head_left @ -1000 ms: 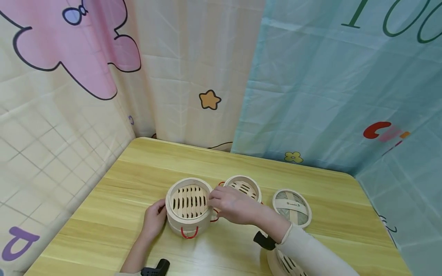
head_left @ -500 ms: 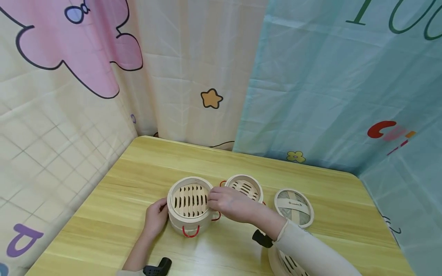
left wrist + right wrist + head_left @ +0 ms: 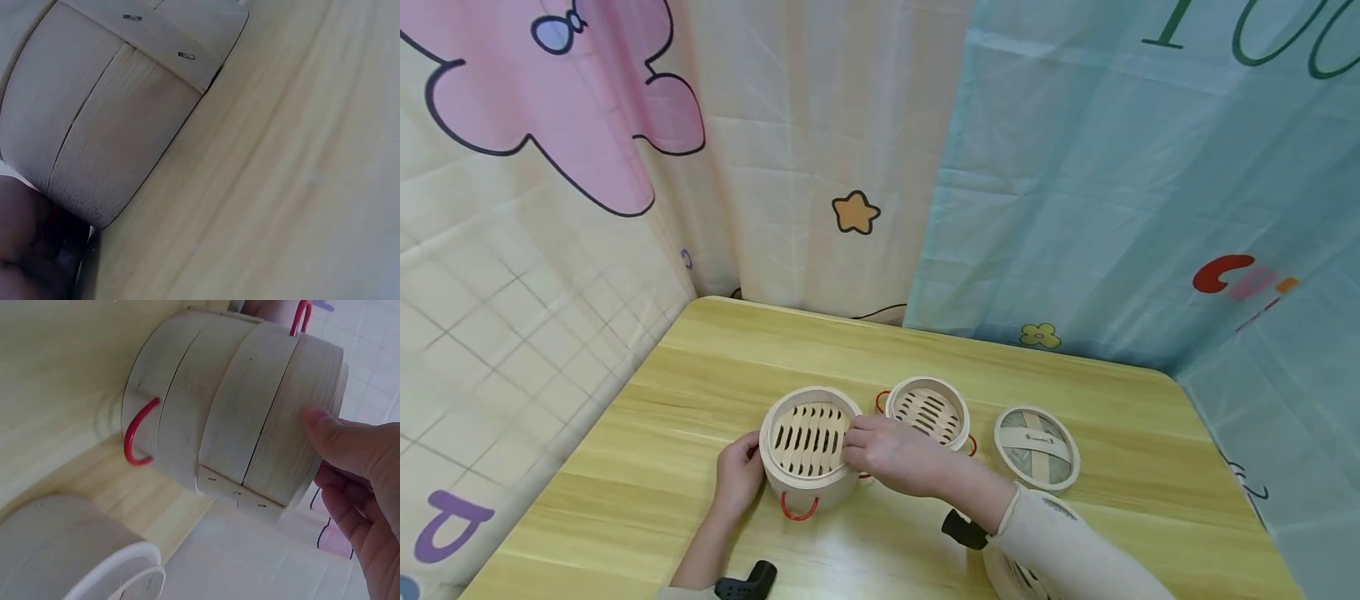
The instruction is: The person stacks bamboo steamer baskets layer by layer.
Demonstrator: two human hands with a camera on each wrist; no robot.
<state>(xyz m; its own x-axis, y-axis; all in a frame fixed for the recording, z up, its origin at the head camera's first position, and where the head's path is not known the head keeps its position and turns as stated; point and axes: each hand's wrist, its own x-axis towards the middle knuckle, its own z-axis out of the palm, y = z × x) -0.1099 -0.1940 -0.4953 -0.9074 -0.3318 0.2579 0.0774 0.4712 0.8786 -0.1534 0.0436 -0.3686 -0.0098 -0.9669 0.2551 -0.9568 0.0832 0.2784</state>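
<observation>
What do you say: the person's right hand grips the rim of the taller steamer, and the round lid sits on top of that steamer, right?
Not quite: the round lid isn't on the taller steamer. The head view shows it to the right of the smaller steamer, and the taller one's slats are uncovered. The right hand does grip the rim.

Right grip (image 3: pixel 375 459) pinches top rim of bamboo steamer stack (image 3: pixel 231 406), thumb against outer wall. Two red handles (image 3: pixel 129 439) show on it. Another round container (image 3: pixel 69 544) sits near, lower left.
</observation>
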